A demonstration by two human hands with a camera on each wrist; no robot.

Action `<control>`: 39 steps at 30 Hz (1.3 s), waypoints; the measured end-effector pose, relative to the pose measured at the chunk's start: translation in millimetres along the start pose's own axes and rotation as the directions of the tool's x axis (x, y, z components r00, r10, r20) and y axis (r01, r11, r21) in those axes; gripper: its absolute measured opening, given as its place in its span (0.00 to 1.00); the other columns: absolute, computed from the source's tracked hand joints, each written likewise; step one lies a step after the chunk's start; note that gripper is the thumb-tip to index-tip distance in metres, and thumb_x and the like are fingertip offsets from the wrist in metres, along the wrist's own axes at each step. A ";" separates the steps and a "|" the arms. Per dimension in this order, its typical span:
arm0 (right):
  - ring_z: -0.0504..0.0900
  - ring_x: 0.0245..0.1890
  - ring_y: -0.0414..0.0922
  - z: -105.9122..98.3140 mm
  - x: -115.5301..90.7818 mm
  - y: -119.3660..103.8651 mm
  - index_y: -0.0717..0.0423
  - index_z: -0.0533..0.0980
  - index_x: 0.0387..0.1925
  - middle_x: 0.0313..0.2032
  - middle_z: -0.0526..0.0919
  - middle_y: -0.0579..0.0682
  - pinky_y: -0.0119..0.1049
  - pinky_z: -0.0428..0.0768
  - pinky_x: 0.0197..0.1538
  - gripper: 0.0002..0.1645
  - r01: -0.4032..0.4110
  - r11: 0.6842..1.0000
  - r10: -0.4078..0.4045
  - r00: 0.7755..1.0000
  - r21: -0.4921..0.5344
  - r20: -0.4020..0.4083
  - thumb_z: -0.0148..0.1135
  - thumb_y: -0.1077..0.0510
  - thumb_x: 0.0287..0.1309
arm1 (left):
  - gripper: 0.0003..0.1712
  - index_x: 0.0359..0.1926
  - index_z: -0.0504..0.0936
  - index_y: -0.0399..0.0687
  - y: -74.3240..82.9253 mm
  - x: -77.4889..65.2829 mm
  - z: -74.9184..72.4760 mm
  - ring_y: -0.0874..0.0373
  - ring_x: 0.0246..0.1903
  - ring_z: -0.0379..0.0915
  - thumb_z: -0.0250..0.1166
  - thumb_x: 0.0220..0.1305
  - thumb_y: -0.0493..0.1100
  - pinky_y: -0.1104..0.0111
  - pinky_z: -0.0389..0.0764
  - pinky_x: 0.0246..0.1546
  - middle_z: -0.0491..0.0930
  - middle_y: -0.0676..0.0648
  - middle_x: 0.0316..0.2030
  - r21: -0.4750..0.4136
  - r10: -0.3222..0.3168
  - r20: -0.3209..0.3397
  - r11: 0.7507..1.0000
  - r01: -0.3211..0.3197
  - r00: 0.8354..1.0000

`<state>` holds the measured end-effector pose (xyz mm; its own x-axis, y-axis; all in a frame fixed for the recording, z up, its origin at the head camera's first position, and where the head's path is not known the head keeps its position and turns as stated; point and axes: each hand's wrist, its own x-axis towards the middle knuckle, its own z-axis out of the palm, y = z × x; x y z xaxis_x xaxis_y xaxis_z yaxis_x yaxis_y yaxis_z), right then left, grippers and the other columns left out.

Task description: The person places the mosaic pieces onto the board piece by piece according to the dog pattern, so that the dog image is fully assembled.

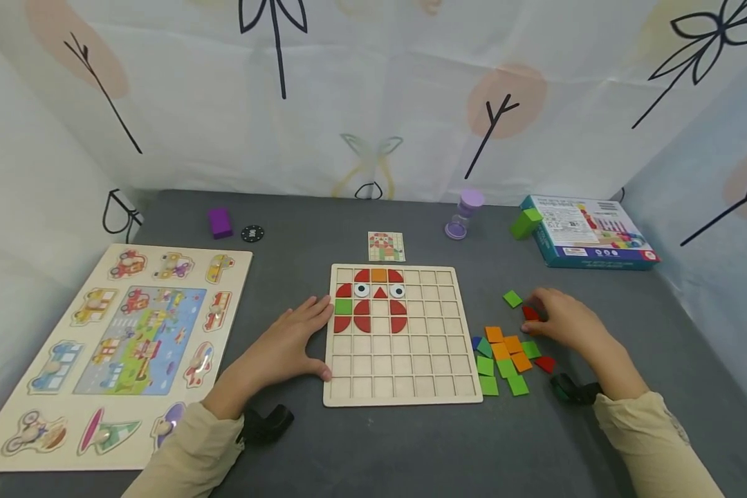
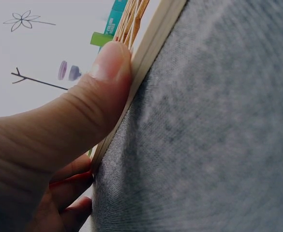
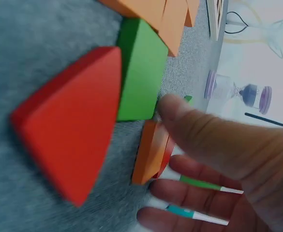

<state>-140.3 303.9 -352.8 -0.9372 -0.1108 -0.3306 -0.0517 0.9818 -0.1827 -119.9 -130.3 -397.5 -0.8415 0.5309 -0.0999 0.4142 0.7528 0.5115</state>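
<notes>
My left hand [image 1: 291, 340] holds the left edge of a wooden grid board [image 1: 404, 377], its thumb [image 2: 110, 67] against the rim and fingers farther up the side. Red rounded pieces, a red triangle [image 1: 380, 293], two eye pieces, an orange square [image 1: 378, 275] and a green square [image 1: 343, 306] sit in the board's upper left. My right hand [image 1: 566, 319] is at the loose pieces on the right, thumb and fingers around a red piece [image 1: 530, 314] and an orange piece [image 3: 150, 152]. I cannot tell whether it grips them. A red piece [image 3: 73, 121] lies closer to the wrist.
Loose green, orange and blue pieces [image 1: 500, 349] lie beside the board. Behind it are a pattern card [image 1: 386, 246], purple hourglass [image 1: 463, 216], green block [image 1: 526, 223] and box [image 1: 597, 235]. A vehicle puzzle [image 1: 62, 277], purple block [image 1: 220, 223] and black chip [image 1: 252, 233] are leftward.
</notes>
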 end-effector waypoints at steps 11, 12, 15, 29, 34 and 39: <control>0.69 0.22 0.43 5.2 -22.5 -1.7 0.62 0.69 0.42 0.27 0.74 0.51 0.36 0.68 0.22 0.23 -0.054 0.998 0.055 0.998 0.034 -0.014 0.63 0.52 0.48 | 0.60 0.66 0.56 0.42 -0.9 0.5 0.9 0.48 0.67 0.40 0.74 0.31 0.58 0.47 0.48 0.61 0.50 0.46 0.67 0.004 0.005 -0.005 1.000 -0.005 1.000; 0.70 0.23 0.43 5.1 -23.1 -4.0 0.62 0.69 0.42 0.28 0.75 0.51 0.36 0.69 0.23 0.23 -0.040 0.999 0.041 0.999 0.035 -0.031 0.63 0.53 0.48 | 0.60 0.66 0.56 0.43 -0.9 0.5 0.8 0.48 0.67 0.40 0.74 0.31 0.58 0.47 0.48 0.61 0.50 0.46 0.67 0.006 0.005 -0.006 1.000 -0.005 1.000; 0.72 0.25 0.44 3.4 -22.3 -18.1 0.62 0.70 0.42 0.30 0.76 0.52 0.39 0.72 0.26 0.23 0.007 0.999 -0.003 0.997 0.044 -0.082 0.65 0.54 0.46 | 0.60 0.66 0.56 0.43 -0.9 0.5 0.2 0.48 0.67 0.40 0.74 0.31 0.58 0.48 0.49 0.62 0.50 0.46 0.67 0.009 0.007 -0.008 1.000 -0.007 1.000; 0.73 0.30 0.39 21.1 22.1 -157.6 0.49 0.76 0.34 0.30 0.77 0.42 0.31 0.73 0.30 0.14 0.426 0.902 -0.432 0.891 -0.072 -0.139 0.69 0.53 0.42 | 0.60 0.66 0.56 0.44 -1.5 -0.2 2.9 0.49 0.67 0.41 0.74 0.31 0.59 0.47 0.48 0.62 0.50 0.47 0.67 -0.008 0.006 -0.008 1.000 -0.006 1.000; 0.70 0.27 0.37 29.3 30.3 -182.4 0.49 0.76 0.33 0.28 0.76 0.41 0.31 0.71 0.30 0.14 0.478 0.870 -0.490 0.863 -0.122 -0.118 0.69 0.52 0.42 | 0.60 0.65 0.56 0.43 -0.9 0.0 2.5 0.49 0.67 0.41 0.73 0.31 0.59 0.47 0.48 0.61 0.51 0.47 0.67 -0.005 0.015 -0.008 1.000 -0.015 1.000; 0.69 0.26 0.37 34.1 32.6 -195.7 0.49 0.76 0.32 0.26 0.76 0.41 0.31 0.70 0.30 0.13 0.516 0.848 -0.528 0.842 -0.122 -0.106 0.70 0.53 0.41 | 0.60 0.65 0.57 0.43 -1.9 -0.7 1.5 0.48 0.67 0.41 0.73 0.32 0.59 0.47 0.48 0.61 0.51 0.47 0.67 0.000 0.011 -0.012 1.000 -0.011 1.000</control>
<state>-148.9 102.9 -359.4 -0.7987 -0.5959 -0.0837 -0.5700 0.7938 -0.2123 -119.6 -131.5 -399.6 -0.8409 0.5346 -0.0842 0.4235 0.7469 0.5126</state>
